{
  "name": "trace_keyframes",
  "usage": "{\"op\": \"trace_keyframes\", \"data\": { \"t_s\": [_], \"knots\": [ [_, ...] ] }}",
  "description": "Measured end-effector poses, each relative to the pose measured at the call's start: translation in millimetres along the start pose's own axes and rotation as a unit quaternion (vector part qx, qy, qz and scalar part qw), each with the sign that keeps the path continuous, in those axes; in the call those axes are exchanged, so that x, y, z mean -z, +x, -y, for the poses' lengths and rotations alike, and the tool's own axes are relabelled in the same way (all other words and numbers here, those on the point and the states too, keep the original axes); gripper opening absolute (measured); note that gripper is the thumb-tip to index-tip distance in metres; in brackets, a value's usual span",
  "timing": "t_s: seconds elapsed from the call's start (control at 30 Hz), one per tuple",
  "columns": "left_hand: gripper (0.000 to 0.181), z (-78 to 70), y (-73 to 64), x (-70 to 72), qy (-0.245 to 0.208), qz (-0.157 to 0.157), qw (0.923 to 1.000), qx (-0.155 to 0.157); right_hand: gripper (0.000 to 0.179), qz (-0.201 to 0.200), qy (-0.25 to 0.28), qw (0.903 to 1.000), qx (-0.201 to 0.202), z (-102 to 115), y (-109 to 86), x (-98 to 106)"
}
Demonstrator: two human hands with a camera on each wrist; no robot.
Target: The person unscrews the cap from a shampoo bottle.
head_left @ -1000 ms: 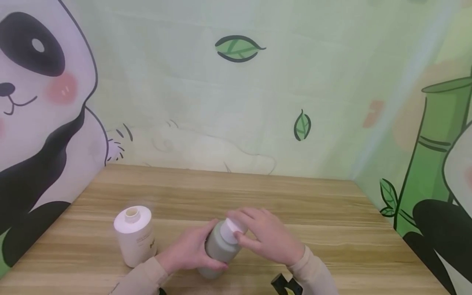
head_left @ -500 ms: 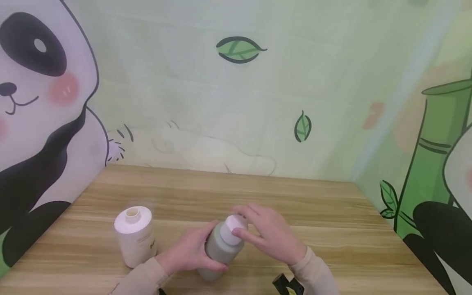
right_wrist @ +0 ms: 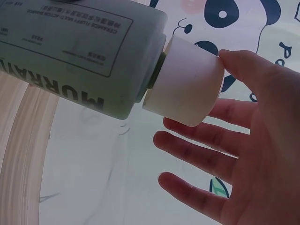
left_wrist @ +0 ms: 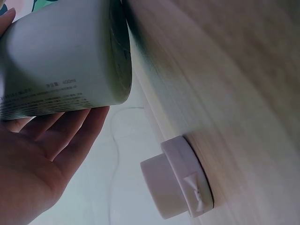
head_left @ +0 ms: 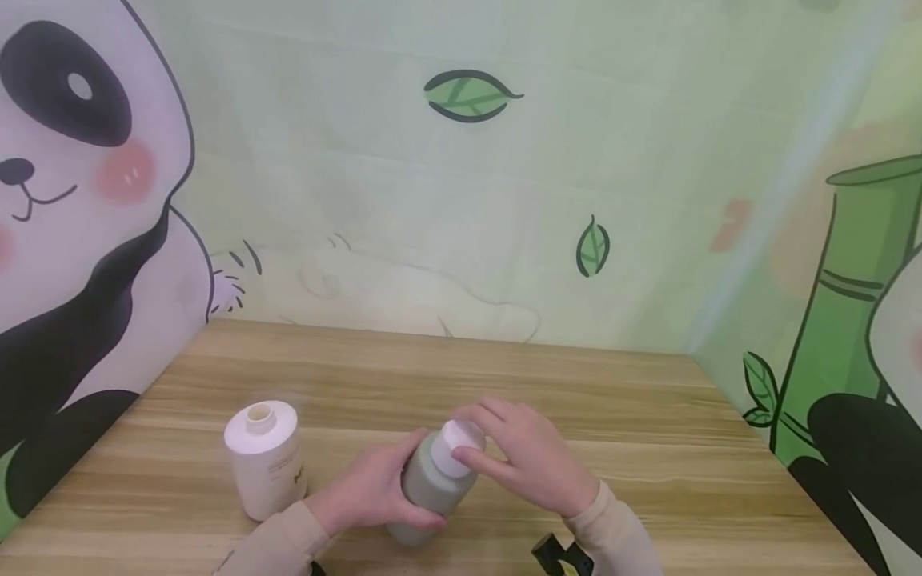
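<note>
My left hand grips the body of a grey-green shampoo bottle, fingers wrapped round its side. The bottle leans to the right, its printed label showing in the right wrist view. On its neck sits a white cap, pinched between thumb and fingers of my right hand. In the right wrist view the thumb tip is at the cap's top edge, while the other fingers spread behind it. To the left stands an uncapped white bottle, upright with its round mouth showing.
A pale stepped cap with a small bow on its side rests on the wooden table, seen in the left wrist view. A black device is near my right wrist. A panda-printed cloth hangs behind the table.
My right hand has moved slightly right on the cap, so more of the cap's white top shows. The left hand and the white bottle have stayed in place.
</note>
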State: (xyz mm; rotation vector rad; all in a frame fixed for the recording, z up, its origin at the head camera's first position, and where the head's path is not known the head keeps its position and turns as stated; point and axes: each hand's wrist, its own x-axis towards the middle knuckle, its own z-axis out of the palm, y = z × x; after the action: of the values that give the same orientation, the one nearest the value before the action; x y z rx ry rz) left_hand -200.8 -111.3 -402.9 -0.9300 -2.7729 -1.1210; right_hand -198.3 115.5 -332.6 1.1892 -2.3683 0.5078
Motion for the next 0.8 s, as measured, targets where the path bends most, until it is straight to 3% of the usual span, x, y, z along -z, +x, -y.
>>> {"op": "trace_keyframes", "data": {
  "t_s": [0.37,0.8],
  "knots": [
    [0.071,-2.0,-0.3,0.5,-0.012,0.008,0.9999,-0.008,0.034,0.06,0.043,0.9971,0.019,0.5,-0.4,4.6],
    [0.072,-3.4,0.2,2.0,-0.007,0.014,0.9999,-0.002,0.04,0.081,0.04,0.9959,0.002,1.2,-1.7,8.4]
  ]
}}
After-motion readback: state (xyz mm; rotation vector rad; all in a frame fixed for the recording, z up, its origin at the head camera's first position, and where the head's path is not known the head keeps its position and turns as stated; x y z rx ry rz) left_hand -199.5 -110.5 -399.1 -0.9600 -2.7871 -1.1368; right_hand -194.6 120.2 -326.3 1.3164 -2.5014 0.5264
